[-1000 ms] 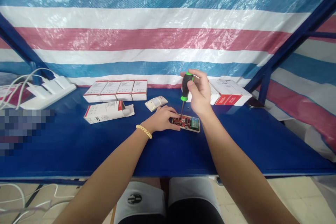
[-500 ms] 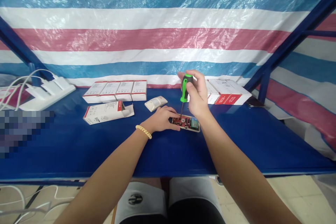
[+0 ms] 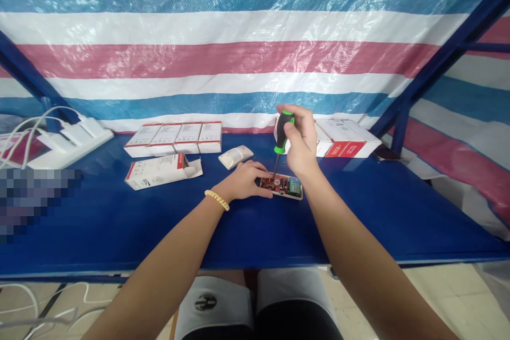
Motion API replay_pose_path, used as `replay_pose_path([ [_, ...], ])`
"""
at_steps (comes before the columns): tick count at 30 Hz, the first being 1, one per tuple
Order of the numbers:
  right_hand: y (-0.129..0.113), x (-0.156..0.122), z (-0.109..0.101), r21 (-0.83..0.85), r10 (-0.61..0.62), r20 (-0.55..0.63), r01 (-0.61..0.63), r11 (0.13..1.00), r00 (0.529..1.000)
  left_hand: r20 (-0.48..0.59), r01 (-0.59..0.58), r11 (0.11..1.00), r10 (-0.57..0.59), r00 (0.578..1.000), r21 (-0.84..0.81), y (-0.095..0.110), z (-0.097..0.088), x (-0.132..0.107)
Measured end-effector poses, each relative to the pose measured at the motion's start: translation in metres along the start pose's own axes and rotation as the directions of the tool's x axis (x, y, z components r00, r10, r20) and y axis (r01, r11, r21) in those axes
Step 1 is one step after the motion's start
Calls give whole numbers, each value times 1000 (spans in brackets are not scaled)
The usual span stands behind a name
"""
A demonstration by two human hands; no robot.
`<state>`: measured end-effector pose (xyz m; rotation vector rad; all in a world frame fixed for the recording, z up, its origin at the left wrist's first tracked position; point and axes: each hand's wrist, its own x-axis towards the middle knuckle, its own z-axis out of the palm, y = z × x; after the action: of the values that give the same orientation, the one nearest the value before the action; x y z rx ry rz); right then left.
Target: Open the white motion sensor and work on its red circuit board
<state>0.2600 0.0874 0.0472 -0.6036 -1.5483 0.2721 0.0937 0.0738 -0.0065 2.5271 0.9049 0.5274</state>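
Note:
My right hand (image 3: 301, 143) grips a black and green screwdriver (image 3: 281, 133) by its handle, upright with a slight tilt. The shaft points down onto a red circuit board (image 3: 277, 185) seated in a shallow white housing. A green battery (image 3: 294, 186) lies at the board's right end. Thumb and fingers of my left hand (image 3: 247, 180) clasp the left end of this housing, which rests on the blue table. Just behind my left hand lies a white sensor cover (image 3: 235, 157) with a lens window. Where exactly the screwdriver tip touches is too small to tell.
An opened white and red box (image 3: 161, 171) lies to the left. Behind it stands a row of several closed boxes (image 3: 175, 138); more boxes (image 3: 346, 139) are at the back right. A white power strip (image 3: 71, 149) with plugged-in adapters sits at the far left.
The screwdriver handle has turned about its axis, showing more black and less green. The fingers of my right hand have shifted around it. My left hand and the circuit board stay in place.

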Motion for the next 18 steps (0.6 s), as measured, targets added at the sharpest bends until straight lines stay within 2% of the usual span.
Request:
replay_pose_path([
  [3, 1, 2, -2, 44, 25, 41, -27, 999, 999, 1, 6, 1000, -6, 1000, 12, 0, 0, 0],
  [9, 12, 4, -4, -47, -18, -116, 13, 999, 993, 7, 37, 999, -37, 999, 19, 0, 1, 0],
  [12, 11, 2, -2, -58, -33, -139, 25, 998, 990, 4, 31, 999, -31, 999, 11, 0, 0, 0],
  [14, 7, 1, -1, -17, -17, -95, 15, 1000, 995, 0, 24, 1000, -24, 1000, 4, 1, 0, 0],
  [18, -1, 2, -1, 84, 35, 72, -41, 996, 997, -2, 25, 1000, -25, 1000, 12, 0, 0, 0],
])
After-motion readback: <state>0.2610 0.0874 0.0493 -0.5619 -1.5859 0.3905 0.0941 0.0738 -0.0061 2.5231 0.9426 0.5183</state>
